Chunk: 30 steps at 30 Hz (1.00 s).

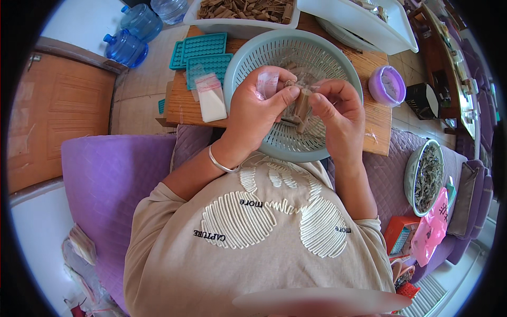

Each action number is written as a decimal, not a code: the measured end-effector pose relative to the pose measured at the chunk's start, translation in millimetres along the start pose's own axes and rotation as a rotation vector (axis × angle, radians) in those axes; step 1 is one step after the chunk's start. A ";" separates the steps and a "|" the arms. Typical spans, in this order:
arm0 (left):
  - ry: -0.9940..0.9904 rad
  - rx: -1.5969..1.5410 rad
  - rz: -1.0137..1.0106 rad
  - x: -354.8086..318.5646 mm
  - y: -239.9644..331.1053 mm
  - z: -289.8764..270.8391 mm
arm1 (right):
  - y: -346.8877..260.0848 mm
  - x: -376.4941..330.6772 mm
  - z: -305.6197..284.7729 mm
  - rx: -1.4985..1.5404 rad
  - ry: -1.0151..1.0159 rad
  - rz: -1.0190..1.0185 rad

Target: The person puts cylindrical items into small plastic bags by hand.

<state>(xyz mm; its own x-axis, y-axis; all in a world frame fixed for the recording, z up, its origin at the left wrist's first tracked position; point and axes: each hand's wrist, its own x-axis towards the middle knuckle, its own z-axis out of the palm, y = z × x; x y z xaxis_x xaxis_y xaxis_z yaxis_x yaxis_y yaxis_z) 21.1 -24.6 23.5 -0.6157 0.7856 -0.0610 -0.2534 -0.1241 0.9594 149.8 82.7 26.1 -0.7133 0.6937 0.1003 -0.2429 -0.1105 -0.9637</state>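
From the head view, I see my left hand (257, 108) pinching a small clear bag (268, 83) while my right hand (338, 108) grips brown sticks (302, 105), both hands close together over the teal basket (248, 63) on the wooden worktop (182, 103). Spare bags (210, 98) lie beside teal moulds (203, 50).

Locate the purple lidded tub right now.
In the head view, the purple tub sits on the wooden table's right end, just right of the teal basket beyond the right hand.
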 end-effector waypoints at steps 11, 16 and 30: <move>-0.042 0.016 0.021 4.9 8.8 -11.1 | 7.7 8.9 -5.6 0.173 -0.046 -0.017; -0.257 0.069 0.230 12.8 15.2 -19.6 | -6.7 12.2 -0.8 0.310 -0.027 0.113; -0.549 0.407 0.627 51.7 32.2 -31.5 | -24.6 38.4 -13.3 0.353 -0.178 0.154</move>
<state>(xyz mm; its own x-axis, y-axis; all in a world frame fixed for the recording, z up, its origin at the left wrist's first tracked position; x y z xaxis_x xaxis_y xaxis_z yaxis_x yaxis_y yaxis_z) -42.4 -7.1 42.5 -0.0855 0.8364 0.5415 0.3518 -0.4831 0.8018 137.2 121.5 50.4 -0.8538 0.5196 0.0331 -0.3130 -0.4613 -0.8302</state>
